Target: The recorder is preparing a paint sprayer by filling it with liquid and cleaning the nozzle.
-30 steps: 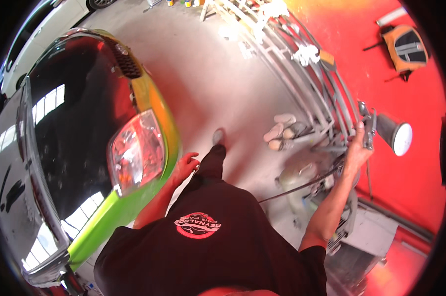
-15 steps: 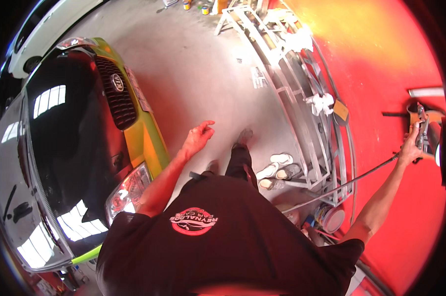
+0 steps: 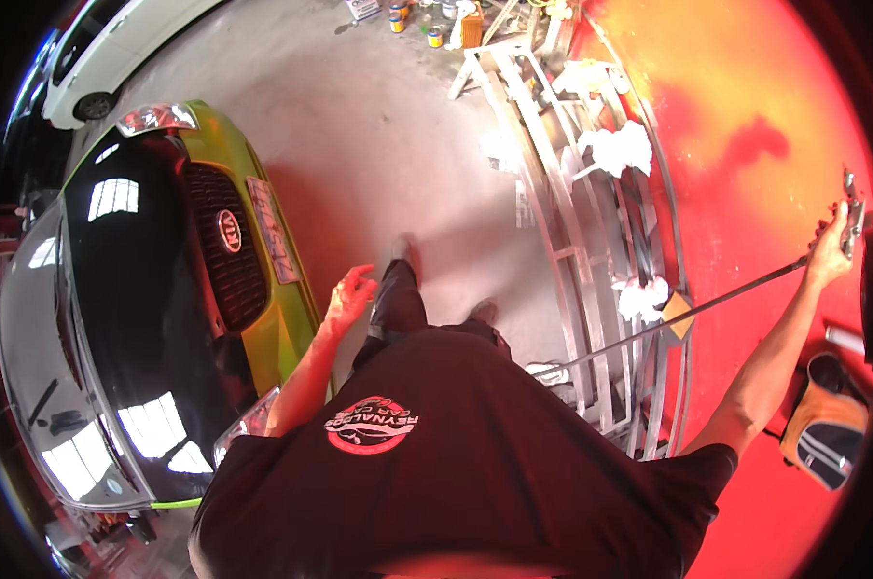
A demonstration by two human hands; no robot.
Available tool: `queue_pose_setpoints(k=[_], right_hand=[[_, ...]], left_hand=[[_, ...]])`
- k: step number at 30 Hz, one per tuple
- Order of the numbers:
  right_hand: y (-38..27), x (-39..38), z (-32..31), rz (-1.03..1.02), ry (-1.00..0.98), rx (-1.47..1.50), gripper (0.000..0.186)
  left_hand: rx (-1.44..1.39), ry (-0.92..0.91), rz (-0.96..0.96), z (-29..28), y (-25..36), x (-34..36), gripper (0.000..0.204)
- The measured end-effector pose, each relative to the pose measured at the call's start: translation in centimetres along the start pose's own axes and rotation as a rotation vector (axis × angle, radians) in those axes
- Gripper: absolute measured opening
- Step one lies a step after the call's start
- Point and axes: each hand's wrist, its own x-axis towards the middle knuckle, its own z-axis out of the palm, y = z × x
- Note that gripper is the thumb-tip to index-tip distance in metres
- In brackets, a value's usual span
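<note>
The right hand (image 3: 828, 251) grips a hose-fed metal tool (image 3: 853, 224) before a red wall (image 3: 726, 217), the left hand (image 3: 352, 292) empty, loosely curled near a car (image 3: 152, 323), work done and remaining unclear.

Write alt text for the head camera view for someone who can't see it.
A person's right hand, stretched out before a red wall, holds a metal tool with a dark hose. Their empty left hand is near a green car with a black hood; a metal rack stands by the wall.
</note>
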Motion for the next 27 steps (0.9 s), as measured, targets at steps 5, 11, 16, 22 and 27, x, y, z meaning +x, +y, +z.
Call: queue_pose_setpoints(k=[5, 11, 16, 22, 27], right_hand=[[-6.3, 2.9, 11.9, 0.015, -0.053, 0.054, 0.04], [-12.0, -9.7, 29.3, 0.054, -0.284, 0.118, 0.033], [-11.5, -22.7, 42.7, 0.268, -0.396, 0.349, 0.026], [-8.1, -35.0, 55.1, 0.476, -0.561, 0.359, 0.024], [-8.0, -38.5, 63.9, 0.387, -0.776, 0.363, 0.034]], left_hand=[[-0.063, 0.041, -0.042, -3.5, 0.5, 10.8, 0.044], [-0.109, 0.071, -0.084, -12.3, 4.5, 25.9, 0.041], [0.169, 0.033, 0.102, -20.3, 13.9, 39.3, 0.038], [0.243, -0.011, 0.134, -21.6, 22.2, 53.9, 0.037], [0.403, -0.096, 0.078, -18.3, 24.6, 60.5, 0.037]])
